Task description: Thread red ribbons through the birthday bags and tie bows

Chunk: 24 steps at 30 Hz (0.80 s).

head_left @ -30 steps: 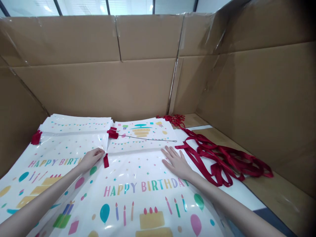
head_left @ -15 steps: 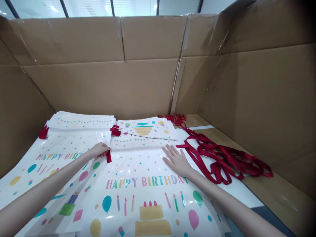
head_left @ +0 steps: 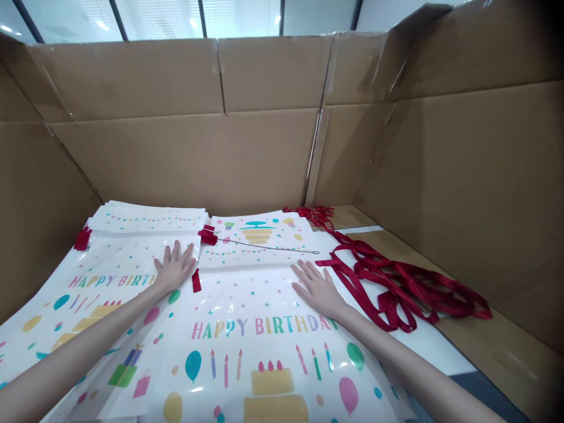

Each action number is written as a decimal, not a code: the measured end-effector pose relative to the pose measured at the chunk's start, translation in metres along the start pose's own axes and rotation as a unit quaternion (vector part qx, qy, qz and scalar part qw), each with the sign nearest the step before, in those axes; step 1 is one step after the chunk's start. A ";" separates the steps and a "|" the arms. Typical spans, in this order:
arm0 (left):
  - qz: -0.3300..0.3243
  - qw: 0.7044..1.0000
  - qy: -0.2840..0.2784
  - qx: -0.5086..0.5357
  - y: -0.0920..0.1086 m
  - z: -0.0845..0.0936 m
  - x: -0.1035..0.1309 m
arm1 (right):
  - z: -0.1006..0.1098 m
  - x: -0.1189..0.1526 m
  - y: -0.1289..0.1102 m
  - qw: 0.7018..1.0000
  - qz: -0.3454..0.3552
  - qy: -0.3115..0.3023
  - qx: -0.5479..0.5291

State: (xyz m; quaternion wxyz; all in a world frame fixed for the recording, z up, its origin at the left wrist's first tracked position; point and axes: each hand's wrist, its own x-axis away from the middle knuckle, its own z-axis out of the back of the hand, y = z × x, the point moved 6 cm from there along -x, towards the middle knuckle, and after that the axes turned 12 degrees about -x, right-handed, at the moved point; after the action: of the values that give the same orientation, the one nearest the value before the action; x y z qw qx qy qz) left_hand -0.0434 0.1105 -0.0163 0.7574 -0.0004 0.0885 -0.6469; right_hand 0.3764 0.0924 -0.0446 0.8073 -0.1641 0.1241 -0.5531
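My left hand (head_left: 174,269) lies open with fingers spread on the left stack of printed birthday sheets (head_left: 110,252), holding nothing. My right hand (head_left: 321,289) rests flat, fingers apart, on the right birthday sheet (head_left: 247,294), near its upper right part. A short red ribbon piece (head_left: 196,281) sticks out at the left edge of that sheet, just right of my left hand. Above it, a red ribbon bundle (head_left: 208,236) sits between the stacks, and a thin wire needle (head_left: 268,247) runs from it to the right. Another red ribbon tab (head_left: 83,238) is at the left stack's edge.
Long red ribbon (head_left: 396,282) lies in loose loops right of my right hand. Thin red cords (head_left: 315,216) are bunched behind the sheets. Tall cardboard walls (head_left: 198,158) stand at the back and both sides.
My left hand has let go of the short red ribbon piece, moved slightly left and up, and opened flat. The view has shifted slightly; my right hand stays in place on the sheet.
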 end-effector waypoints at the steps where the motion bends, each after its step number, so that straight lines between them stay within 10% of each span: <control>1: -0.003 1.000 0.000 -0.006 -0.003 -0.004 -0.001 | 0.000 0.000 0.000 1.000 0.001 0.001 0.000; 24: 0.032 0.995 0.071 -0.056 0.025 0.001 -0.053 | 0.003 0.002 -0.003 1.000 -0.006 -0.002 -0.016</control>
State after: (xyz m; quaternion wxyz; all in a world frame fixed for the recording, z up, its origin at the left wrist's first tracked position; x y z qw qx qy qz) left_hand -0.0267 0.1666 -0.0113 0.7681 0.0065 0.1781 -0.6150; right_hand 0.3757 0.0895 -0.0404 0.8015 -0.1789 0.1306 -0.5555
